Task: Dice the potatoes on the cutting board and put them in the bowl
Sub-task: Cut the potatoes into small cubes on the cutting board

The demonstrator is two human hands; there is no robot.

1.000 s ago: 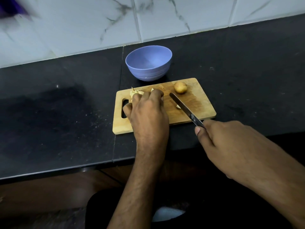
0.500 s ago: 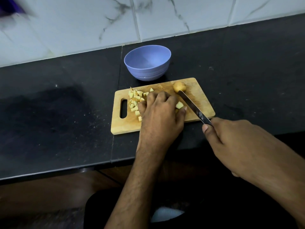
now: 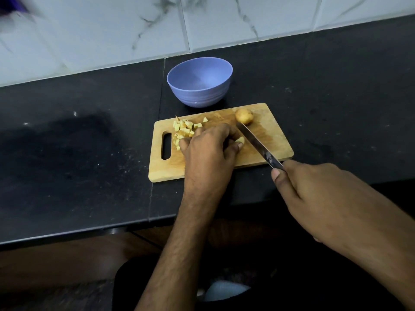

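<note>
The left hand [image 3: 208, 151] curls over a pale potato piece [image 3: 239, 139] on the rectangular wooden cutting board [image 3: 265, 140], likely steadying it for the steel knife [image 3: 258, 143] gripped by the right hand [image 3: 314, 194]. Small yellowish potato cubes [image 3: 185, 131] lie heaped near the board's handle slot; one small whole brown potato [image 3: 244, 116] waits beside the empty lavender plastic bowl [image 3: 199, 83] on the black table [image 3: 78, 153].

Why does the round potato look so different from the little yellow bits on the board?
The round potato is whole, with its brownish skin on; the little bits are cut cubes showing pale yellow insides. The potato sits alone at the far right of the cutting board, near the knife tip; the bits lie heaped at the left, beside the left hand. Both rest on the board, neither in the bowl.
</note>
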